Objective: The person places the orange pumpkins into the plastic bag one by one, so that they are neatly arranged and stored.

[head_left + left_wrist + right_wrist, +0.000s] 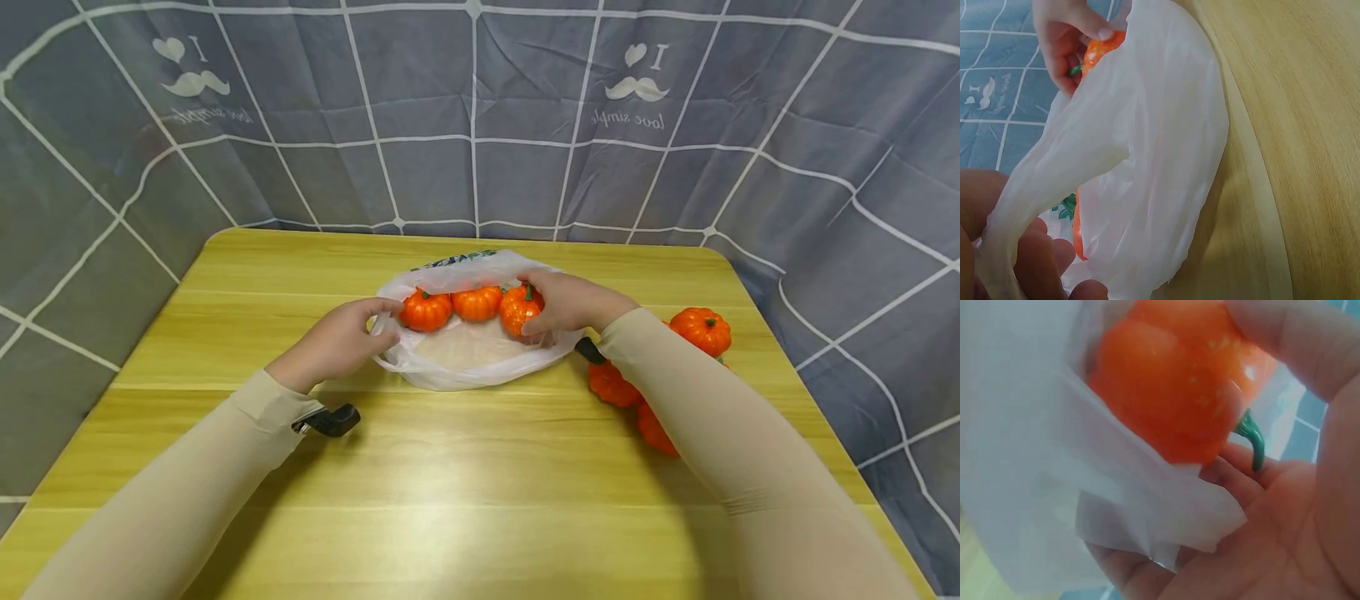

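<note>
A white plastic bag (465, 358) lies with its mouth spread on the table. At its left rim my left hand (336, 342) pinches the bag's strap, which runs between thumb and curled fingers in the left wrist view. My right hand (570, 302) grips a small orange pumpkin (1172, 381) with a green stem at the bag's right side. Loose bag film overlaps the fingers in the right wrist view. Inside the bag mouth, a pumpkin (426, 311) sits nearest my left hand and another pumpkin (477, 303) sits in the middle.
Under and beside my right forearm lie several more orange pumpkins (701, 330), partly hidden by the sleeve. The wooden table (450, 500) is bordered at the back and sides by a grey checked curtain (420, 100).
</note>
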Available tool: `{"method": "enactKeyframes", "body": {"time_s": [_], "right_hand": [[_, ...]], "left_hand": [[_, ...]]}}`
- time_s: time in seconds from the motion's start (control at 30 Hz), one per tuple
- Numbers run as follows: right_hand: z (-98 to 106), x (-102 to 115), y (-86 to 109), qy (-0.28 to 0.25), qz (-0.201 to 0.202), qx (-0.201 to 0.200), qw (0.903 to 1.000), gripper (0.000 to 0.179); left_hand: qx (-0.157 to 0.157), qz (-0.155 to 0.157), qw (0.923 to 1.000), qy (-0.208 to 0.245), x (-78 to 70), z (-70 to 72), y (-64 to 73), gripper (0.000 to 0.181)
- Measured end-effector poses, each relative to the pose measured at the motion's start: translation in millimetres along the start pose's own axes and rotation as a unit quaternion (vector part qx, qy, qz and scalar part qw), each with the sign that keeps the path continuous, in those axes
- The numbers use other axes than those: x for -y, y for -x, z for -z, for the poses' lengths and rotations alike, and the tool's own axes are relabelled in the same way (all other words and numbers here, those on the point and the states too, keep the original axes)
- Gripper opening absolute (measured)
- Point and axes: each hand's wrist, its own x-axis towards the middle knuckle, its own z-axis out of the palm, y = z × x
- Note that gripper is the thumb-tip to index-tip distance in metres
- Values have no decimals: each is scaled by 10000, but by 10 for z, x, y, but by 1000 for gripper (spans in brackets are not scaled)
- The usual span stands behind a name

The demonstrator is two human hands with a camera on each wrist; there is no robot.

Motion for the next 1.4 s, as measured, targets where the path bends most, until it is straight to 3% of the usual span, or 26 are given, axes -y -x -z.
{"method": "enactKeyframes", "body": {"time_s": [0.3,0.47,0.9,1.4], "right_hand": [[-22,-70,-42,71,55,-323,9994,101],[-13,-76,-29,219,102,-503,9984,93],[-14,-34,-20,649,-364,-878,9934,83],[-3,8,-25,611,-921,-1297,9854,66]], "left_hand": [[13,36,10000,37,22,-6,-7,53],[-3,14,10000,11,26,5,-6,52],[-73,-75,9999,-87,-3,24,4,52],[-76,-71,9998,-198,1,36,3,53]]}}
